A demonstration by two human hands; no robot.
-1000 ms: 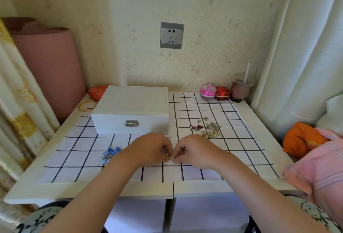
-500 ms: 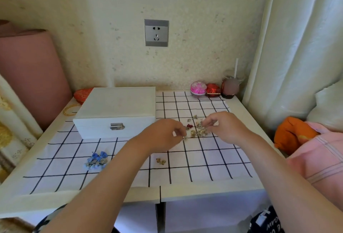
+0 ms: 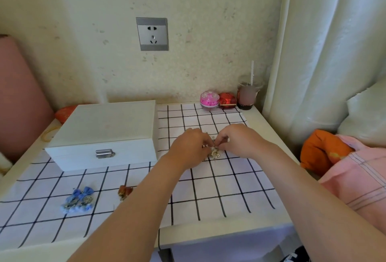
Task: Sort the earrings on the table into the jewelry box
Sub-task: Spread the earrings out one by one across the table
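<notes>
A white jewelry box (image 3: 104, 134) with a metal clasp stands shut on the left of the checked cloth. A small heap of gold and silver earrings (image 3: 215, 154) lies right of it, mostly covered by my hands. My left hand (image 3: 189, 149) and my right hand (image 3: 238, 139) meet over the heap, fingertips pinched into it; which piece each holds is hidden. A pair of blue bow earrings (image 3: 80, 199) lies near the front left. A small amber pair (image 3: 125, 191) lies just right of them, beside my left forearm.
The table (image 3: 269, 136) stands against a wall with a socket. At the back right are a pink round tin (image 3: 209, 99), a red box (image 3: 227, 100) and a drink cup with a straw (image 3: 248, 96). An orange cushion (image 3: 321, 149) and pink cloth lie right of the table.
My hands left the front middle of the cloth, where a small amber pair now lies, and reached to the heap. Both now close together over it. The view shifted right.
</notes>
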